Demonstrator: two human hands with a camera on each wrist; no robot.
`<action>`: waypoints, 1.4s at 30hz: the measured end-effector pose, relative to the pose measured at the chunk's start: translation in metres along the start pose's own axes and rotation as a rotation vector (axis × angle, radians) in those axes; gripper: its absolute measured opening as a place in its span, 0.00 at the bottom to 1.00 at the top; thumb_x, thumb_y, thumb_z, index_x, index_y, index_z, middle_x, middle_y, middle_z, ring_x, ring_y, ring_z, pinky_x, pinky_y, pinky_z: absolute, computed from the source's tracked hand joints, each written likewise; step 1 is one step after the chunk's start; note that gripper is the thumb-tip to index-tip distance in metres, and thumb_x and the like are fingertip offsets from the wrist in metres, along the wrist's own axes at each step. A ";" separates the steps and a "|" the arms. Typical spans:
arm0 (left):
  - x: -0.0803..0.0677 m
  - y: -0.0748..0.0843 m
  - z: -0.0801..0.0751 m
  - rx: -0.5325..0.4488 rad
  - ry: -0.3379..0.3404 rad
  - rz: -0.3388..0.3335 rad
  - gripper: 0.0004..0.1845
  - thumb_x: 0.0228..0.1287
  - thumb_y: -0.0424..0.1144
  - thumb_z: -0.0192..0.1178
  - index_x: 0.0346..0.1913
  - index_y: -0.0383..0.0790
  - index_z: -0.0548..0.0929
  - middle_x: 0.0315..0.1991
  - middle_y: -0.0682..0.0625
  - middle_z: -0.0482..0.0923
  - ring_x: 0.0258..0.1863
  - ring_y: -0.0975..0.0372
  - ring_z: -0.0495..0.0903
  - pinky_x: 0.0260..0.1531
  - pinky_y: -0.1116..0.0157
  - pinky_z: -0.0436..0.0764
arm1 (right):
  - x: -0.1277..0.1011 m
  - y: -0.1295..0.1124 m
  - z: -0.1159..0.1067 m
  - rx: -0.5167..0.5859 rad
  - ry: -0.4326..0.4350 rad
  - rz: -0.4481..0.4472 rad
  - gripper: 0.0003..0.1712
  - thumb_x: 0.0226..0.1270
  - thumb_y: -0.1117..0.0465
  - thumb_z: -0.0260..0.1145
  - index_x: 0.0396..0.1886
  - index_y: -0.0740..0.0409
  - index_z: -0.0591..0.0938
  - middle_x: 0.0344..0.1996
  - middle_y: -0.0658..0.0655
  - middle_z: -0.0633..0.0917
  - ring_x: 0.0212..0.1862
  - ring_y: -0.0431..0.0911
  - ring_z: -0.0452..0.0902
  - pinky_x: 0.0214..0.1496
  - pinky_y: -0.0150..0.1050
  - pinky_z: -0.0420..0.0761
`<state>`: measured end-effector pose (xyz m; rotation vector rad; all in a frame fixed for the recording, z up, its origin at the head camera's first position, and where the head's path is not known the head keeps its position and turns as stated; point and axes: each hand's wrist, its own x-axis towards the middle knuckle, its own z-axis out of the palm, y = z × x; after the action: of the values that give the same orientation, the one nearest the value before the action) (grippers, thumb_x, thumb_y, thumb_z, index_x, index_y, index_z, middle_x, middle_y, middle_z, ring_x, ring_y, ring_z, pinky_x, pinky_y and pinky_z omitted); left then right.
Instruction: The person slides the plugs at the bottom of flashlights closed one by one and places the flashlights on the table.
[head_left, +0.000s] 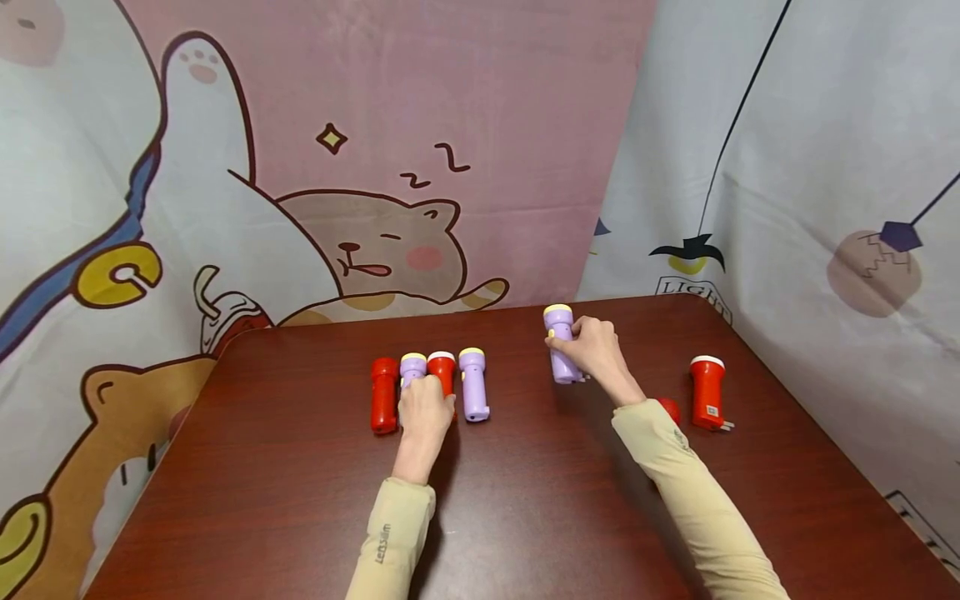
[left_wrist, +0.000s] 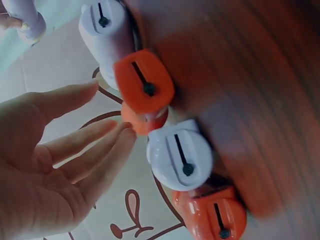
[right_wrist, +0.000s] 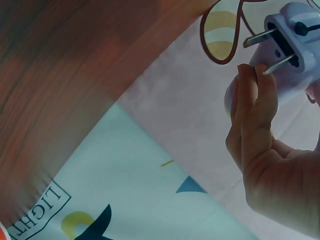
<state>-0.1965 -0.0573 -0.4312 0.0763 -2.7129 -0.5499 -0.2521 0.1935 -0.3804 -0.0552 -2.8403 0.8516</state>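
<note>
My right hand (head_left: 596, 348) grips a purple flashlight (head_left: 562, 365) with a yellow rim, above the table's far side. Two metal plug prongs (right_wrist: 267, 37) stick out of its end in the right wrist view. My left hand (head_left: 426, 410) is over a row of flashlights, its fingers (left_wrist: 92, 155) nearly straight beside a red flashlight (left_wrist: 145, 82) and a purple one (left_wrist: 181, 157). From left to right, the row has a dark red flashlight (head_left: 384, 398), a purple one, a red one with a white rim (head_left: 442, 371) and another purple one (head_left: 474, 387).
On the right of the brown table (head_left: 510, 500) lies a red flashlight (head_left: 707, 396) with a white rim and prongs out. Another red thing (head_left: 670, 408) is mostly hidden behind my right sleeve. Cartoon-printed cloth (head_left: 525, 167) hangs around the table.
</note>
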 end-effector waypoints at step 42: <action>-0.011 0.058 0.015 -0.440 -0.105 0.450 0.30 0.45 0.45 0.75 0.49 0.32 0.79 0.38 0.45 0.86 0.30 0.61 0.86 0.33 0.69 0.82 | -0.025 -0.038 0.025 0.027 0.026 -0.040 0.24 0.49 0.44 0.72 0.23 0.62 0.79 0.20 0.57 0.80 0.23 0.47 0.74 0.22 0.34 0.69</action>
<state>-0.1902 0.0031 -0.4255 -0.6725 -2.5149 -1.0031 -0.2315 0.1460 -0.3836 -0.0055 -2.7954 0.8737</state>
